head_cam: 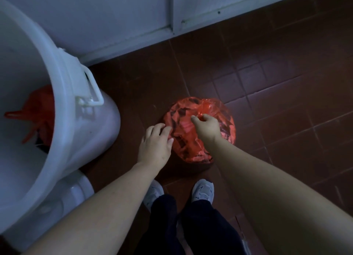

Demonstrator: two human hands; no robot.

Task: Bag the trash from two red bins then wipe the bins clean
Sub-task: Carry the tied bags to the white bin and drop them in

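Observation:
A translucent red trash bag (193, 138), full of dark scraps, sits on the brown tiled floor in front of my feet. The red bin beneath it is almost wholly hidden; only a dark rim shows at its near side. My right hand (207, 126) pinches the gathered plastic at the top of the bag. My left hand (155, 142) hovers at the bag's left side, fingers loosely bent and fingertips at the plastic, holding nothing. Another red bag (39, 111) lies inside the big white bucket on the left.
A large white plastic bucket (63, 102) with a side handle (93, 88) fills the left of the view. A white wall with metal door frames (172, 25) runs across the back. My white shoes (203, 190) stand just behind the bag.

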